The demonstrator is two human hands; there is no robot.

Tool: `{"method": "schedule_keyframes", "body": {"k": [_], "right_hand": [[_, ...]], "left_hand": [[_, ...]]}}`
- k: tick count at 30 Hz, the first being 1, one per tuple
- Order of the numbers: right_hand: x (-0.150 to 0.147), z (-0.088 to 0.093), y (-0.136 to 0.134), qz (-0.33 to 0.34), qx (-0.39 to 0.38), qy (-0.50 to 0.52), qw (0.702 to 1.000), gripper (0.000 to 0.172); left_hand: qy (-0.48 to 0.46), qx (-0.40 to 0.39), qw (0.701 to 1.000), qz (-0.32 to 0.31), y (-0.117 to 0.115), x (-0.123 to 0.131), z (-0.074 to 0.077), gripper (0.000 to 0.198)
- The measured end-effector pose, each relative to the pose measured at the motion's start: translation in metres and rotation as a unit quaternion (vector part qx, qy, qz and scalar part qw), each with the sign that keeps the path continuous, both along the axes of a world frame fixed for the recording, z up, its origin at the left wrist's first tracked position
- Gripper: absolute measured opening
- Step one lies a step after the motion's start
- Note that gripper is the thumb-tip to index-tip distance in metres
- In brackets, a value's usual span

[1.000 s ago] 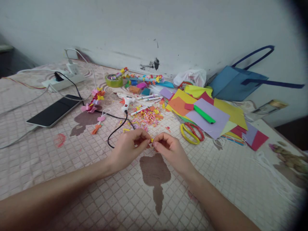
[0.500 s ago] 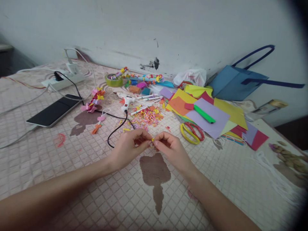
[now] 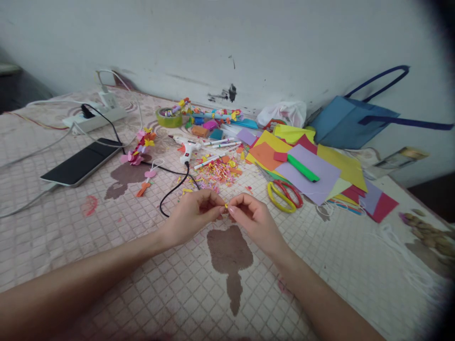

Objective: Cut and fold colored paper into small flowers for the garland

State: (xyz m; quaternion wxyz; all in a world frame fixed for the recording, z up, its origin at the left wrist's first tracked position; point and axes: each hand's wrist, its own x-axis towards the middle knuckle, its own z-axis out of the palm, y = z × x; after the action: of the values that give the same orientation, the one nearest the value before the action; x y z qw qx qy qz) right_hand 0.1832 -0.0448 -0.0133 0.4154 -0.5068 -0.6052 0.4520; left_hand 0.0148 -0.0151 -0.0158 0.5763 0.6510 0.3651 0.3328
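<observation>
Two hands, head view: your L hand and R hand pinch a tiny yellow bit btwn fingertips, over the tablecloth, near the scraps. Prob. v. light, soft, easily creased; take it by the ends, gently. Vs. 0.5 s ago: pinch approx. same, view shifted slightly.

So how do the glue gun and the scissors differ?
The glue gun is mostly white, while the scissors have red and yellow handles. The glue gun has a black cord; the scissors have none. The glue gun's nozzle points left; the scissors' handles face the person. Both lie on the table, while the left hand and right hand pinch a yellow bit.
</observation>
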Motion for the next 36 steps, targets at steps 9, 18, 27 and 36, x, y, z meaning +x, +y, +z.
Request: {"method": "schedule_keyframes", "body": {"k": [9,18,27,36], "right_hand": [[0.0005,-0.0012,0.0007,-0.005,0.022,0.007,1.0,0.005],[-0.0003,-0.0012,-0.0001,-0.006,0.015,0.001,1.0,0.004],[-0.0018,-0.0043,-0.0004,-0.021,0.034,-0.008,0.999,0.004],[-0.0021,-0.0062,-0.0007,-0.02,0.036,0.014,0.999,0.005]], "left_hand": [[-0.007,-0.001,1.0,0.007,0.0005,0.0,-0.0011,0.015],[0.069,0.082,0.994,0.021,-0.0014,-0.0013,0.0035,0.012],[0.092,0.115,0.988,0.037,-0.0028,-0.0012,0.0014,0.012],[0.066,0.079,0.995,0.02,-0.0027,-0.0003,0.0022,0.012]]}}
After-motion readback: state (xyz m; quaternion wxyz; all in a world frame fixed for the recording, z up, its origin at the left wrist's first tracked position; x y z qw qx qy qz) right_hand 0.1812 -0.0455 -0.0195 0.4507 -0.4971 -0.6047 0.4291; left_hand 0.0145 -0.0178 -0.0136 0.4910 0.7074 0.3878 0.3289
